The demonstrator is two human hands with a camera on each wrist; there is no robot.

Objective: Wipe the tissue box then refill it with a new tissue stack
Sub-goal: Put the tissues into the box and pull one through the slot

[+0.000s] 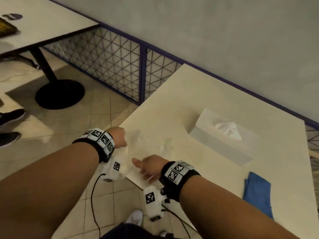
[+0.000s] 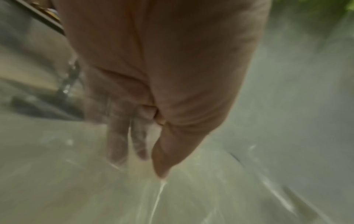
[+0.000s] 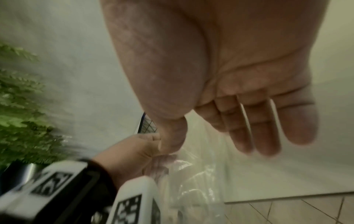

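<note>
The white tissue box (image 1: pixel 222 137) stands on the cream table (image 1: pixel 198 94) with a tissue poking out of its top slot. A blue cloth (image 1: pixel 257 194) lies folded near the front right. A clear plastic wrapper (image 1: pixel 150 147) lies crumpled at the table's left corner. My left hand (image 1: pixel 119 138) grips its edge; in the left wrist view the fingers (image 2: pixel 116 144) show through the film. My right hand (image 1: pixel 146 168) hovers just beside it, fingers (image 3: pixel 258 133) straight and holding nothing. Both hands are well left of the box.
A dark-blue wire fence (image 1: pixel 112 57) and a grey wall run behind the table. Another table (image 1: pixel 43 23) on a black pedestal stands at the upper left. Someone's dark shoes (image 1: pixel 10 118) are on the tiled floor at left. A green plant (image 3: pixel 23 121) shows in the right wrist view.
</note>
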